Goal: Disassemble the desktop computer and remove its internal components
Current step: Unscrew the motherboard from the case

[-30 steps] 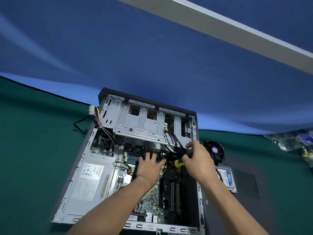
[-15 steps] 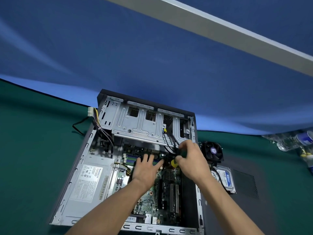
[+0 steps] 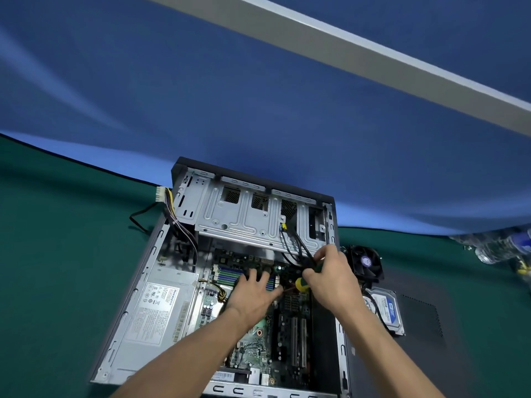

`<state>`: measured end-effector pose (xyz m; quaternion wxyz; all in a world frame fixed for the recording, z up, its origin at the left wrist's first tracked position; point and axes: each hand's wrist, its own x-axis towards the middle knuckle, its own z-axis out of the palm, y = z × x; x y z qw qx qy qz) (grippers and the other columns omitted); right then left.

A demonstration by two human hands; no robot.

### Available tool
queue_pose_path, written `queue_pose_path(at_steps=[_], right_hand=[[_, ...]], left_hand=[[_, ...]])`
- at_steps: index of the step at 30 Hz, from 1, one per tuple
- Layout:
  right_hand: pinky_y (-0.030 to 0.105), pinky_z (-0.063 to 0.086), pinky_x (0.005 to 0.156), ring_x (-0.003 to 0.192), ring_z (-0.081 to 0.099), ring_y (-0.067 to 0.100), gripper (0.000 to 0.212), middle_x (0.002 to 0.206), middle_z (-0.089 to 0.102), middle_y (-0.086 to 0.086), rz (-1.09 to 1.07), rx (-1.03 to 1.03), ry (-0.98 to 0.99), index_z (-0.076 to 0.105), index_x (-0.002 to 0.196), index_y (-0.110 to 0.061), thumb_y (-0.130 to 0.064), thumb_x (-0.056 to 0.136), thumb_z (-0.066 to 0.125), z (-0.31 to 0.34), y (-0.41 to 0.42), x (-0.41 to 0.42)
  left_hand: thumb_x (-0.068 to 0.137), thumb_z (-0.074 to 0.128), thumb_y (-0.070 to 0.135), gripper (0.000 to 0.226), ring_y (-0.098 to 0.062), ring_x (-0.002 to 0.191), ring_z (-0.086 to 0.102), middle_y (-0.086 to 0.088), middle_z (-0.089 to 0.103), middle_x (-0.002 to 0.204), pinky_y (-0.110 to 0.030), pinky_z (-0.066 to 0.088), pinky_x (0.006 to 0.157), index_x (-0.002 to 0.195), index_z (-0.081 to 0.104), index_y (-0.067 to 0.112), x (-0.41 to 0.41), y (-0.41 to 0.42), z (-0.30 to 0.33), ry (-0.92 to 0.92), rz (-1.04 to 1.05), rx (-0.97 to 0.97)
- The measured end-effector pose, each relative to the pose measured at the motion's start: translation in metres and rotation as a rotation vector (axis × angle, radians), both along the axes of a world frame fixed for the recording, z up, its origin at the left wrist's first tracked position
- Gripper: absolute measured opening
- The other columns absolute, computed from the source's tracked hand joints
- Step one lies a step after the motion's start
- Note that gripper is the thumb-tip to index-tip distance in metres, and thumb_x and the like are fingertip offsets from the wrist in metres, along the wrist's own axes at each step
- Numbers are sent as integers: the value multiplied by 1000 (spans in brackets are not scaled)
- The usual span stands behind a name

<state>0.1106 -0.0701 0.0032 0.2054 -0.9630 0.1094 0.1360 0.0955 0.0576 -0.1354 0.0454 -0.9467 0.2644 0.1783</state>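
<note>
An open desktop case [image 3: 135, 297] lies flat on the green table. Inside it are a green motherboard [image 3: 255, 349], a grey power supply [image 3: 161, 314] at the left and a metal drive cage [image 3: 244, 216] at the far end. My left hand [image 3: 253, 294] rests with spread fingers on the motherboard near the blue memory slots [image 3: 227, 275]. My right hand [image 3: 330, 280] grips a screwdriver with a green and yellow handle [image 3: 301, 284] and pinches black cables [image 3: 296, 245] that hang from the cage.
A black cooler fan [image 3: 366, 262] and a blue-labelled hard drive [image 3: 388, 311] lie right of the case on a dark side panel [image 3: 425, 326]. A loose white power connector [image 3: 160, 193] hangs over the case's far left. Plastic bottles [image 3: 500, 245] sit far right.
My right hand with the screwdriver shifted slightly left and toward the cage, its fingers now up at the black cables. My left hand stayed on the motherboard.
</note>
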Motion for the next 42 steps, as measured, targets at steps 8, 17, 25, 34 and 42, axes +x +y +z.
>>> queue_pose_path(at_steps=[8,17,25,34,42], right_hand=[[30,36,72,86,50,19,16,106,48,1,71,-12,33,41,104,-21,-28,94,52,2,-10,-2],[31,36,66,81,53,15,21,97,56,-3,94,6,6,46,95,-22,-43,96,47,2,-11,-4],[31,42,72,85,54,18,22,102,53,-2,72,-9,14,43,104,-23,-38,92,54,3,-9,-11],[33,44,72,81,55,19,19,107,56,-1,45,-22,-26,43,105,-20,-34,95,51,-1,-13,-17],[28,34,68,84,52,14,10,105,48,-5,61,52,-80,48,105,-23,-26,95,49,-4,-15,-23]], left_hand=[[95,39,6,69,-40,105,49,-26,34,138,-38,53,66,150,3,25,17,11,3,-24,-275,57],[93,47,12,80,-38,128,28,-25,28,143,-50,39,99,148,-8,29,8,16,-14,-37,-175,33],[91,45,8,73,-36,123,33,-22,39,134,-49,36,100,149,1,18,4,12,-23,-92,-33,-57],[84,58,-1,72,-34,130,30,-20,34,140,-46,25,110,144,25,17,2,4,-19,-178,5,-170],[87,57,6,44,-31,128,31,-14,41,134,-42,25,109,129,51,18,5,-17,-11,-160,134,-259]])
